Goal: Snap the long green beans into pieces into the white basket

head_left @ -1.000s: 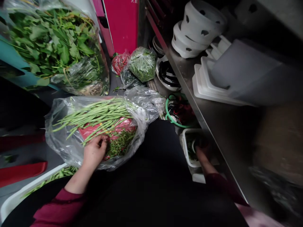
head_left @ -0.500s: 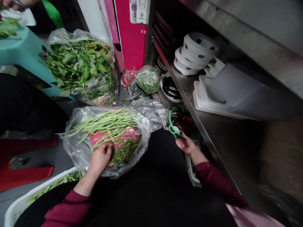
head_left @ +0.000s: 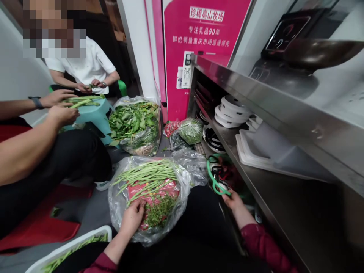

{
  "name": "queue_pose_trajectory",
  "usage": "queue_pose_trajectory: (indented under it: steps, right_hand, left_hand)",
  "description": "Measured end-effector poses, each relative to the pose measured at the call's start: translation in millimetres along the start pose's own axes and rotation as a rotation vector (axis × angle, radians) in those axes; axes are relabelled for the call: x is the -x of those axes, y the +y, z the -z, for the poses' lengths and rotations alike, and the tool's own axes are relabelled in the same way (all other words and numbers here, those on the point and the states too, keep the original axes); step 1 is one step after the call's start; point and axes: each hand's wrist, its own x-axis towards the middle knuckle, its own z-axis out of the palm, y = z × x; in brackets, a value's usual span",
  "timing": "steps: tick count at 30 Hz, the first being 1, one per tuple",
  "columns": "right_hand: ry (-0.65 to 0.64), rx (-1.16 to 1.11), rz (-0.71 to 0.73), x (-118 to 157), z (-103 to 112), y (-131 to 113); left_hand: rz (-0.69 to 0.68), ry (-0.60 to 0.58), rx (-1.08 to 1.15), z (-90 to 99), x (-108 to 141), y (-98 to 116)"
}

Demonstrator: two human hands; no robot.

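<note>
My left hand (head_left: 133, 217) rests at the near left of an open clear plastic bag (head_left: 118, 212), fingers curled together; what they pinch, if anything, is hidden. Long green beans (head_left: 152, 172) lie across the far side of this bag, over a red plastic bag (head_left: 136, 191). Small bean trimmings (head_left: 160, 210) are heaped beside my left fingertips. Low on the right, my right hand (head_left: 235, 203) is closed on the near end of a green plastic loop (head_left: 212, 176). Dark and red items sit inside the loop, too dim to name.
A white basket (head_left: 68, 240) of bean pieces stands at lower left. Beyond are a bag of leafy greens (head_left: 135, 123) and smaller vegetable bags (head_left: 190, 131). A steel shelf (head_left: 253, 174) edges my right side. Two co-workers handle vegetables around a turquoise stool (head_left: 92, 113).
My view has lifted and swung left, bringing two co-workers and the upper pink cabinet into sight. Both my hands stay at the same things, with little visible movement.
</note>
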Motion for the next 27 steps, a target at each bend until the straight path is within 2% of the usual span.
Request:
queue_pose_trajectory:
  steps: [3,5,10,13,15,18,20,22,24,27]
  right_hand:
    - [0.039,-0.048,-0.079,11,-9,2]
    - [0.016,-0.063,-0.116,16,-20,-3]
    - [-0.161,-0.073,-0.195,23,-61,-36]
    - [-0.275,-0.056,-0.19,35,-97,-60]
    - [-0.355,-0.036,-0.17,51,-123,-71]
    - [-0.491,0.013,-0.145,88,-161,-71]
    - [-0.581,0.056,-0.141,115,-183,-60]
    - [-0.648,0.111,-0.131,138,-201,-43]
    - [-0.682,0.188,-0.125,154,-214,-25]
    - [-0.742,0.385,-0.142,161,-230,-9]
  left_hand:
    - [-0.004,0.02,0.054,4.0,2,6]
    - [-0.008,0.022,0.106,10.1,4,10]
    - [-0.094,0.072,0.169,39.4,9,39]
    - [-0.101,0.088,0.338,59.6,10,66]
    - [-0.028,0.006,0.559,71.7,11,84]
    - [0.081,-0.208,0.943,85.5,15,98]
    - [0.102,-0.308,1.146,89.9,19,97]
    - [0.137,-0.316,1.284,89.4,25,86]
    - [0.186,-0.24,1.383,84.2,33,70]
    - [0.192,-0.056,1.515,71.7,46,44]
